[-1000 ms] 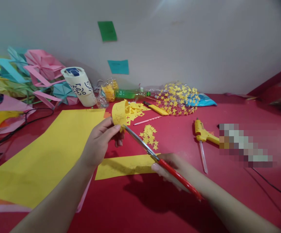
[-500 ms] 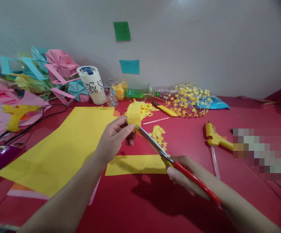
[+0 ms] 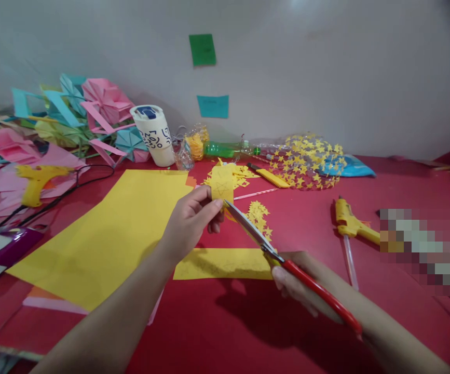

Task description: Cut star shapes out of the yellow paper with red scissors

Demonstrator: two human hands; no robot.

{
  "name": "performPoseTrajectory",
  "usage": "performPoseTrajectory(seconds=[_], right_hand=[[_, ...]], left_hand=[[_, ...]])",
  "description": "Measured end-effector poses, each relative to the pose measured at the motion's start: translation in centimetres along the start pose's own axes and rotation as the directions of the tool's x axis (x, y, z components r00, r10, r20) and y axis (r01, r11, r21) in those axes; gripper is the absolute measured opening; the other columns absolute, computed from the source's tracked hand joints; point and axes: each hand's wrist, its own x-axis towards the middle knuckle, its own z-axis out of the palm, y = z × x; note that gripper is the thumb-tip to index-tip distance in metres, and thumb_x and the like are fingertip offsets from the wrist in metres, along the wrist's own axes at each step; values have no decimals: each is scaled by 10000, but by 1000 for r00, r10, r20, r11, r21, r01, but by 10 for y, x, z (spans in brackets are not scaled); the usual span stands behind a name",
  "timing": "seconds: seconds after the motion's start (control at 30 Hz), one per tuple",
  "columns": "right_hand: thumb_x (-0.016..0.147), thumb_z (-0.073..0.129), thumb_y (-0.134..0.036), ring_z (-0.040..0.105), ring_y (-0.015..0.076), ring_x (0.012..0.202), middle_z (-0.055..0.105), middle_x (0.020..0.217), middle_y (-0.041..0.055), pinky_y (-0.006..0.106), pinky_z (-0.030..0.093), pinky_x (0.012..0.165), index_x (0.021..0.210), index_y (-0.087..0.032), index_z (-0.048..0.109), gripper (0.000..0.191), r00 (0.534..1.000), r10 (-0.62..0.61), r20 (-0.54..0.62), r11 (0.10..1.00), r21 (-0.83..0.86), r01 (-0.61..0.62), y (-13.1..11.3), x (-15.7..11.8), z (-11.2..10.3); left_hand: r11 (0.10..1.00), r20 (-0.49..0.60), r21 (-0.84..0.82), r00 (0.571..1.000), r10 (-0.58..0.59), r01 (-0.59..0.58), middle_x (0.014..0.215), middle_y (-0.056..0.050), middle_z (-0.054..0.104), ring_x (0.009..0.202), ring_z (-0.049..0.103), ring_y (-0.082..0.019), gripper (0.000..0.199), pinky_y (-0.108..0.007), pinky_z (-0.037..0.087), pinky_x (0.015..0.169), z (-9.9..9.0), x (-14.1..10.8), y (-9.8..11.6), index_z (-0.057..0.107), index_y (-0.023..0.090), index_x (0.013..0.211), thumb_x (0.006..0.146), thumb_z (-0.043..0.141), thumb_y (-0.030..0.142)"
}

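Head view: a red worktop (image 3: 193, 332) is shown, with both hands raised above it.
Left hand (image 3: 191, 221): a curled yellow paper strip (image 3: 222, 182) is pinched between thumb and fingers; a star outline is drawn on the side that is shown.
Right hand (image 3: 297, 285): a pair of scissors (image 3: 318, 288) is gripped by its red handles, with the blade tips brought to the strip's lower edge, just beside the left thumb. Whether paper is caught between the blades cannot be told.
Cut stars (image 3: 259, 215): a small heap of them is gathered on the worktop beyond the blades, so part of the cutting is judged done.
Offcuts (image 3: 242, 175): yellow scraps are piled behind the held strip, partly hidden by it.
Uncut stars: the outline on the held strip is not yet cut out. Faint marks are carried by a flat strip (image 3: 220, 264) lying below the hands; by their look, more cutting is left there.
Yellow sheet (image 3: 119, 223): it is laid flat to the left, partly covered by the left forearm.
Starred clear piece (image 3: 306, 162): its rounded surface is dotted with yellow stars near the wall.
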Motion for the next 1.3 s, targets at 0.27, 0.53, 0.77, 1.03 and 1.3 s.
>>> performPoseTrajectory(seconds=[0.27,0.53,0.77,1.03,1.3], right_hand=[[925,461,-613,392,53,409,447,592,-46,171,254,361,694,-190,434,483,1000,31,-5,999,16,-31,0,0,1],[921,493,-580,374,47,415,432,598,-47,154,255,352,679,-192,422,462,999,46,1,999,16,-46,-2,-1,0],[846,508,-699,368,48,380,415,579,-51,161,256,328,668,-200,414,538,998,55,8,998,30,-56,-2,0,-1],[808,509,-741,402,65,397,389,568,-56,167,319,339,638,-216,381,567,995,92,-44,996,27,-90,-13,-3,0],[805,533,-718,406,61,393,419,576,-53,165,307,329,662,-207,423,542,993,110,-31,993,39,-109,-11,-2,1]], left_hand=[[1000,-8,28,1000,-14,15,619,28,572,492,545,-81,173,-211,448,481,0,-1,2,547,172,719,872,557,250],[999,-7,48,1000,-17,17,601,33,572,490,545,-82,191,-210,446,487,1,-2,6,526,176,705,875,558,257],[999,3,40,999,-35,34,588,37,576,471,542,-70,205,-196,447,475,-1,-1,8,526,169,679,866,570,242],[999,19,9,999,-52,51,561,36,579,450,550,-81,217,-198,447,459,-5,1,5,525,176,673,859,586,270],[997,0,51,999,-52,52,533,42,554,429,505,-63,235,-180,410,442,-7,0,6,519,181,645,866,565,246]])
